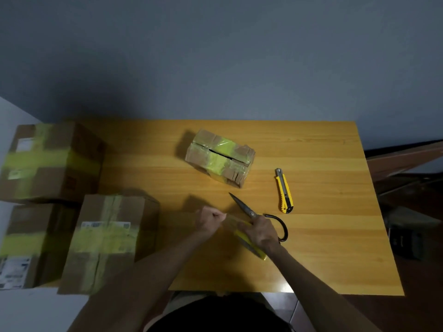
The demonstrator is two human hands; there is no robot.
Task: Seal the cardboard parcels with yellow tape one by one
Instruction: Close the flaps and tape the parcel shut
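Head view: left hand [211, 219] pinches the end of the tape strip [230, 220]; right hand [260, 232] grips the yellow tape roll [250, 246] together with the scissors [248, 212]; best kept taut and cut square; small parcel [219, 158] waits mid-table [323, 236], slit unsealed; count: four parcels, three larger parcels [105, 238] taped at left; one knife [284, 191].

1 yellow box cutter [284, 190] lies on the wooden table [323, 236], near the right side, tip toward the grey wall [215, 56] behind the table.
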